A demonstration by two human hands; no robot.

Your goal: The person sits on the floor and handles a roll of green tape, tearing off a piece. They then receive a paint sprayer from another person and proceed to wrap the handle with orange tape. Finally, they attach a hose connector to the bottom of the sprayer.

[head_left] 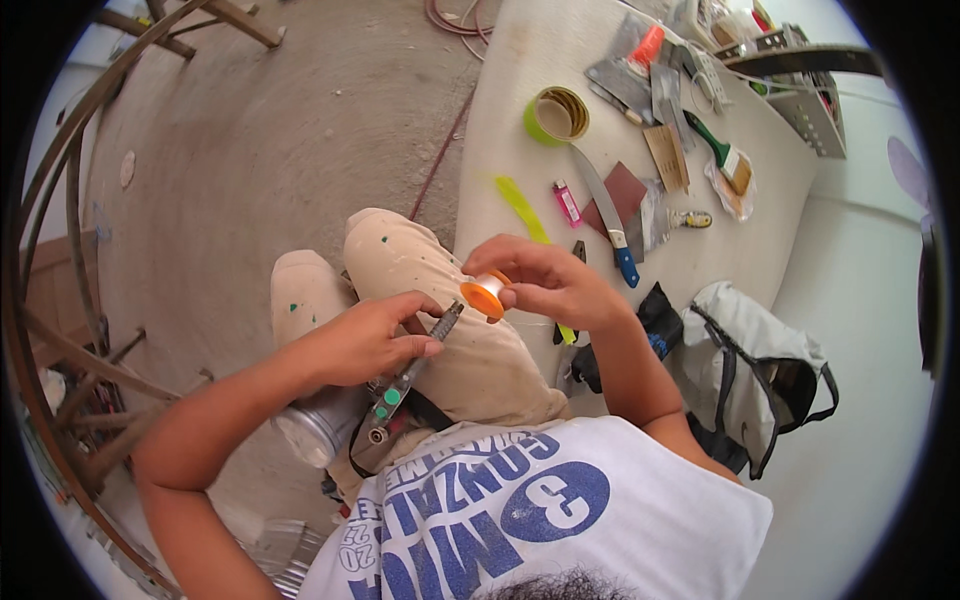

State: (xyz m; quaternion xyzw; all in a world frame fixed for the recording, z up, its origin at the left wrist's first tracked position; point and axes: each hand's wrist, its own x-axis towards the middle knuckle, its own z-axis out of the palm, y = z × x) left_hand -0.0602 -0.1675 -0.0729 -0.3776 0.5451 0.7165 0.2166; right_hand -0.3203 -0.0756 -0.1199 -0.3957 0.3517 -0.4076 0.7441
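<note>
My right hand [545, 285] grips an orange spool of white thread seal tape [489, 292] between thumb and fingers, above my lap. My left hand [395, 335] is closed around a slim grey metal tool [408, 376], its thumb and fingers near the upper end. That ridged upper end points toward the spool, a small gap apart. Lower on the tool are green round spots, close to my waist. Both hands are over my beige trousers [470, 365], which have small green paint specks.
A white-covered table [505, 110] on the right carries a green tape roll [556, 116], a blue-handled knife [606, 215], a pink lighter [567, 203], and a green-handled brush [720, 150]. Near my right elbow sits a grey-white bag [745, 345]. Curved metal bars [75, 200] stand at left.
</note>
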